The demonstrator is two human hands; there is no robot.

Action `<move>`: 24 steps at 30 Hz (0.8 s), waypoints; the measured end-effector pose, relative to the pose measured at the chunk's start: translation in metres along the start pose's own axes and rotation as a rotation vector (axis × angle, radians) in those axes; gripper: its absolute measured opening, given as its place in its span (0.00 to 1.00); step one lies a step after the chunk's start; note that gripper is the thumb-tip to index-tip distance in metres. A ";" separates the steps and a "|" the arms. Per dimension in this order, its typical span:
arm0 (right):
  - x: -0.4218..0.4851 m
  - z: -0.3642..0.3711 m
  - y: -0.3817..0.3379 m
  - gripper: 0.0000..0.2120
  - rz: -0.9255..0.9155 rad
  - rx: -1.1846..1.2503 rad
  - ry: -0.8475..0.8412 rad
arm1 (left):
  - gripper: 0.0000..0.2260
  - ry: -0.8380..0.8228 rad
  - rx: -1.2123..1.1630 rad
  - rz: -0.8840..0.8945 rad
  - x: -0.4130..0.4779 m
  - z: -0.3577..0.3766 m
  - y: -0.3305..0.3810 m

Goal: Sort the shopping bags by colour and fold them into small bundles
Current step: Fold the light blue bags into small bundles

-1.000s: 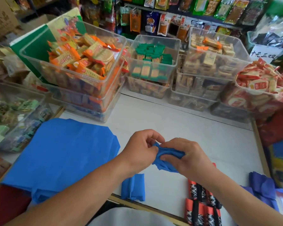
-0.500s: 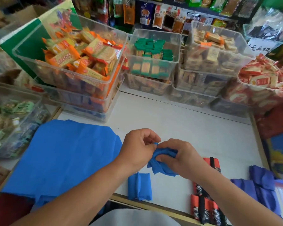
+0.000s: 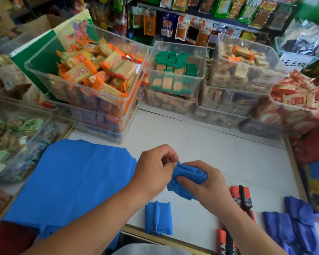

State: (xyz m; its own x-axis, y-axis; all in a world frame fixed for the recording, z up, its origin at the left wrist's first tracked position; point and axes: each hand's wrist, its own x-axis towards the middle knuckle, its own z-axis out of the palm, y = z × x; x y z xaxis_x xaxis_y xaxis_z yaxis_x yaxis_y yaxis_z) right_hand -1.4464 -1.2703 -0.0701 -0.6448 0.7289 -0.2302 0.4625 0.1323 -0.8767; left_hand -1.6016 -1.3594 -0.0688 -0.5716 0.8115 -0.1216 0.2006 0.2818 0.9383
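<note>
A blue shopping bag (image 3: 187, 178), crumpled into a small wad, hangs just above the white counter (image 3: 201, 144). My right hand (image 3: 208, 186) wraps around it from below. My left hand (image 3: 155, 171) pinches its upper left edge with closed fingers. A finished blue bundle (image 3: 158, 219) lies at the counter's front edge below my hands. A stack of flat blue bags (image 3: 70, 184) covers the left side. Red and black bundles (image 3: 244, 197) lie to the right, partly behind my right forearm. Purple bundles (image 3: 293, 223) sit at the far right.
Clear plastic bins of snacks line the back of the counter: orange packs (image 3: 92, 74), green packs (image 3: 175, 70), beige packs (image 3: 245, 67), red packs (image 3: 298, 96). More bins (image 3: 17, 137) stand on the left. Hanging snack packets fill the wall behind.
Both hands have kept working the same blue bag, which has shifted slightly in my grip. The view moved a little, bringing the finished blue bundle and the red bundles further into view.
</note>
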 end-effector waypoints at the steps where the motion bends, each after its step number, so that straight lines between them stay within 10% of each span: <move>1: 0.002 0.000 0.000 0.12 -0.013 -0.031 0.007 | 0.11 -0.001 -0.002 -0.003 0.001 0.000 0.002; 14: 0.015 0.007 -0.005 0.14 -0.036 -0.156 0.070 | 0.10 0.061 0.007 -0.069 0.004 0.017 0.022; 24: 0.006 -0.017 0.000 0.17 0.079 0.267 0.076 | 0.20 -0.199 -0.075 -0.057 -0.002 -0.004 0.000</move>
State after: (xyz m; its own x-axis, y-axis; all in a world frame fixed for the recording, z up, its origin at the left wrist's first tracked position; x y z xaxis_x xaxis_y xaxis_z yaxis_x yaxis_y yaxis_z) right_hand -1.4405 -1.2545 -0.0642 -0.5610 0.7796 -0.2785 0.3264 -0.1009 -0.9398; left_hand -1.6041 -1.3629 -0.0668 -0.4109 0.8823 -0.2295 0.1085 0.2973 0.9486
